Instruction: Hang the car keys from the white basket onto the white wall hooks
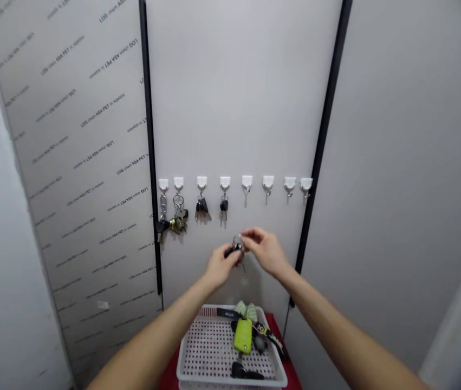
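My left hand (222, 264) grips the dark part of a bunch of keys (237, 248) below the row of hooks. At the top of the same bunch, my right hand (263, 249) pinches its metal ring. A silver key dangles under the fingers. White hooks run across the grey panel above. From the four on the left hang key bunches, including one with a brass-coloured piece (178, 223) and a pair of black-headed keys (224, 207). The fifth hook (247, 182) and those to its right show no large bunch; thin metal pieces hang there.
Below my hands a white perforated basket (185, 363) stands on a red surface (293, 374). It holds a lime-green key case (243, 336), black keys (246, 372) and straps. Black vertical strips (151, 146) edge the panel on both sides.
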`<state>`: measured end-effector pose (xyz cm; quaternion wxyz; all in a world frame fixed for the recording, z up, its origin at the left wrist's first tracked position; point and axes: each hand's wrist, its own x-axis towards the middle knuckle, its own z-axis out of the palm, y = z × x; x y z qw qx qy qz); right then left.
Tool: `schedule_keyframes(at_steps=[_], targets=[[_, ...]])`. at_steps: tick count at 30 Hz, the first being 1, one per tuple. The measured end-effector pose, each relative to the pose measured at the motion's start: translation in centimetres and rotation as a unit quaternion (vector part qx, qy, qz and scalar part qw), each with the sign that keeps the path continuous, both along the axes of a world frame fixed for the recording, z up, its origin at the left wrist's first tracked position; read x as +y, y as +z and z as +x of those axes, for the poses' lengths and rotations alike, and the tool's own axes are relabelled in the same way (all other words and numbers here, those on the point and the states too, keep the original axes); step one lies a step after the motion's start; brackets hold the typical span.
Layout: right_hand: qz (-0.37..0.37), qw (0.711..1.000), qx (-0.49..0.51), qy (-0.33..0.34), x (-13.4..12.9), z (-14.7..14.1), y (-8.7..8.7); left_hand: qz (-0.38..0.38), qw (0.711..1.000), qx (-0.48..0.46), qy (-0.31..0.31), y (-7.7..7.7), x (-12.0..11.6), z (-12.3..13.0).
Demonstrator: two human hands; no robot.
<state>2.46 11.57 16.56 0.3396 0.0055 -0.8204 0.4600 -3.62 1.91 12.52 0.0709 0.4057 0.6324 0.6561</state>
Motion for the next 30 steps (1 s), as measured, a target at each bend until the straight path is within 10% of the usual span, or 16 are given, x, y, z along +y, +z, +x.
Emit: schedule_keyframes(at_steps=[6,11,22,25,30], targets=[[-0.025,0.977,0.2,-0.071,1.4,-1.7,7.3,0.033,0.994,0.082,0.069,9.5,1.9,-0.3],[0.023,0.973,0.158,-0.165,2.3,-3.6,8.8,0.001,0.988,0.071,0.137,11.0,3.5,-1.2],[0.139,0.947,0.165,-0.238,2.9,-2.8,4.4,-0.075,0.989,0.002,0.127,5.6,3.9,-1.4],[0.182,0.946,0.145,-0.227,2.3,-0.3,-0.1,-0.118,0.986,0.02,0.112,2.0,2.9,-0.4],[0.289,0.941,-0.164,-0.07,0.9,4.4,-10.5,-0.327,0.936,0.097,0.089,-6.0,0.5,1.8]])
